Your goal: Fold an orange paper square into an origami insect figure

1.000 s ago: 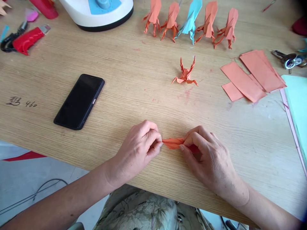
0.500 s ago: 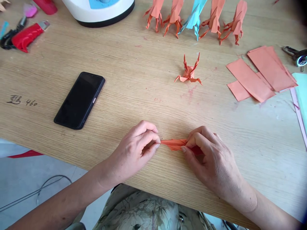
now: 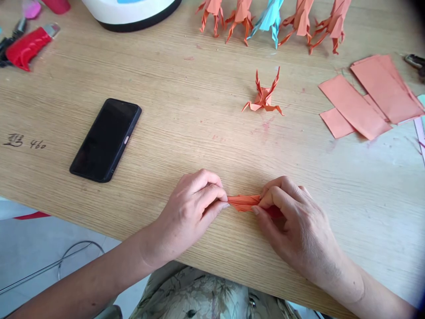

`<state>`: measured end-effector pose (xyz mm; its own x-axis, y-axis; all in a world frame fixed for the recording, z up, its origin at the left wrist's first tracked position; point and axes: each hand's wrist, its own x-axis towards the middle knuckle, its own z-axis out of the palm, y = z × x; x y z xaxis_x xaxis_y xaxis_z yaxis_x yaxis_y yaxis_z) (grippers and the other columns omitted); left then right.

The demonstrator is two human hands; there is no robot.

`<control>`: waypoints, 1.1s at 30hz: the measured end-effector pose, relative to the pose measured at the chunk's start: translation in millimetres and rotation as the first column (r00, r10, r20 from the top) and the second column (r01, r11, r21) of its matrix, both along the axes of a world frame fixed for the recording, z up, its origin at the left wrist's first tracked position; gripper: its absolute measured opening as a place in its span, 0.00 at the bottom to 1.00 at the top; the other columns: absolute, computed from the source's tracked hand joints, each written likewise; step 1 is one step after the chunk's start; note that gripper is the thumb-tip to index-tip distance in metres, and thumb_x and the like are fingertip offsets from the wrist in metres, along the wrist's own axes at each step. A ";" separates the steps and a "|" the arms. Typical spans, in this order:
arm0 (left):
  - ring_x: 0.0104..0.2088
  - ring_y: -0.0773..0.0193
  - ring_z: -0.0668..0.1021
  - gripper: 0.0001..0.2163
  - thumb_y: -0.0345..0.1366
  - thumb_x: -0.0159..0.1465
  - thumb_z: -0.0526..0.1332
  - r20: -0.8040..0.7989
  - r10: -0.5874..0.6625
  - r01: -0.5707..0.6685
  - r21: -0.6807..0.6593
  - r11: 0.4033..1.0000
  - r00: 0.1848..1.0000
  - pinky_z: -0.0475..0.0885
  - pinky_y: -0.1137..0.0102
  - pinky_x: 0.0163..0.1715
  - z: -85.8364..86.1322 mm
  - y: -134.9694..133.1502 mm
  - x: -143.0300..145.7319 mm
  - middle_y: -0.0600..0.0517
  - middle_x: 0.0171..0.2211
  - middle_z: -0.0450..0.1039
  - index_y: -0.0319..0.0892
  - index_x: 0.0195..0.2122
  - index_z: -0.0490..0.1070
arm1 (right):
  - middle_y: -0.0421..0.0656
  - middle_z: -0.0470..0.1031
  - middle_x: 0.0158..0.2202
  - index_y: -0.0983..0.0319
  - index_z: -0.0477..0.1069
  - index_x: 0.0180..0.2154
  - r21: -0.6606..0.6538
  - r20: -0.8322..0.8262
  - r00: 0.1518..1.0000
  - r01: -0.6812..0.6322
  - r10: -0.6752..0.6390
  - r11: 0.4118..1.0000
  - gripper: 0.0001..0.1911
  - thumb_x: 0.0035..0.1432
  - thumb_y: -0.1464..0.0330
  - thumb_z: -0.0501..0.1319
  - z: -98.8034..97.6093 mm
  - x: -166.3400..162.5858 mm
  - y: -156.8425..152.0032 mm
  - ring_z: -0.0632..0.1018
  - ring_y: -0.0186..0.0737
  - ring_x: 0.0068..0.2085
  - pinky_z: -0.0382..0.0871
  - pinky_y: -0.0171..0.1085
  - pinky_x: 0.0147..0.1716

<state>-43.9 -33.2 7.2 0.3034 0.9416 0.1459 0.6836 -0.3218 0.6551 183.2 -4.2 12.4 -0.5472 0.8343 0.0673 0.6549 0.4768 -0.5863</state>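
one folded paper [image 3: 244,203] pinched by left hand [image 3: 191,212], right hand [image 3: 297,221]; five figures [image 3: 268,20] in row

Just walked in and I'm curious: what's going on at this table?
A person's left hand pinches the narrow end of some folded orange paper, and the right hand holds its other end, near the table edge. Beyond the hands, a folded orange figure sits alone; farther back stands a row of five folded figures, four orange and one blue. Orange sheets lie to the right, and a phone to the left.
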 end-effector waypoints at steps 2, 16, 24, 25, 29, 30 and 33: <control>0.40 0.66 0.75 0.03 0.28 0.70 0.61 -0.009 -0.003 0.003 0.001 1.000 1.000 0.69 0.66 0.44 -0.4 -0.4 0.9 0.52 0.39 0.71 0.40 0.37 0.72 | 0.43 0.69 0.36 0.60 0.65 0.31 -0.008 0.001 1.000 0.000 0.000 1.000 0.08 0.64 0.72 0.60 0.1 -0.2 0.2 0.68 0.38 0.33 0.62 0.40 0.33; 0.37 0.62 0.73 0.06 0.27 0.65 0.61 -0.050 0.114 -0.119 -0.120 0.986 0.992 0.67 0.64 0.40 7.4 2.4 14.9 0.51 0.37 0.68 0.41 0.31 0.71 | 0.43 0.67 0.35 0.61 0.64 0.30 -0.034 -0.020 1.000 0.009 -0.010 0.999 0.09 0.64 0.73 0.59 0.8 -0.5 0.8 0.67 0.37 0.33 0.61 0.41 0.33; 0.35 0.62 0.71 0.06 0.25 0.63 0.61 -0.122 0.110 -0.122 -0.093 0.988 0.986 0.65 0.64 0.39 6.3 5.2 18.7 0.51 0.37 0.66 0.41 0.30 0.68 | 0.43 0.67 0.34 0.61 0.63 0.30 -0.041 0.004 1.000 0.002 -0.002 0.999 0.10 0.66 0.72 0.58 1.3 -1.3 2.3 0.67 0.38 0.32 0.61 0.41 0.33; 0.35 0.62 0.71 0.06 0.24 0.63 0.61 -0.118 0.108 -0.120 -0.105 0.987 0.987 0.65 0.64 0.39 6.5 5.4 18.2 0.52 0.36 0.66 0.41 0.30 0.68 | 0.43 0.67 0.34 0.61 0.63 0.30 -0.044 0.010 1.000 0.005 -0.005 0.999 0.10 0.66 0.72 0.58 1.2 -1.4 2.1 0.67 0.38 0.33 0.61 0.41 0.33; 0.37 0.62 0.72 0.07 0.25 0.65 0.61 -0.084 0.086 -0.099 -0.165 0.981 0.993 0.66 0.64 0.40 8.3 5.0 13.9 0.52 0.37 0.66 0.41 0.31 0.68 | 0.43 0.67 0.34 0.60 0.64 0.33 -0.052 0.026 0.999 0.022 -0.020 0.998 0.07 0.66 0.71 0.57 0.7 -1.2 0.8 0.67 0.39 0.33 0.61 0.41 0.34; 0.38 0.62 0.72 0.06 0.25 0.65 0.61 -0.077 0.079 -0.091 -0.176 0.980 0.994 0.66 0.63 0.40 8.8 4.5 12.9 0.51 0.37 0.66 0.41 0.31 0.68 | 0.43 0.67 0.34 0.60 0.64 0.34 -0.052 0.028 0.999 0.020 -0.019 0.998 0.06 0.66 0.71 0.57 0.5 -1.1 0.7 0.68 0.39 0.33 0.61 0.41 0.34; 0.39 0.61 0.72 0.06 0.26 0.66 0.60 -0.069 0.078 -0.090 -0.191 0.977 0.995 0.67 0.62 0.41 9.2 2.6 11.8 0.51 0.39 0.66 0.41 0.32 0.69 | 0.43 0.67 0.35 0.60 0.65 0.35 -0.046 0.030 1.000 0.008 -0.006 0.999 0.05 0.67 0.71 0.57 -0.1 -1.0 0.7 0.68 0.39 0.33 0.61 0.41 0.34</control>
<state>-32.1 -30.6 16.3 0.2251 0.9726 -0.0583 0.7434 -0.1328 0.6555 182.3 -3.5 12.3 -0.5426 0.8399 0.0120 0.6756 0.4449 -0.5879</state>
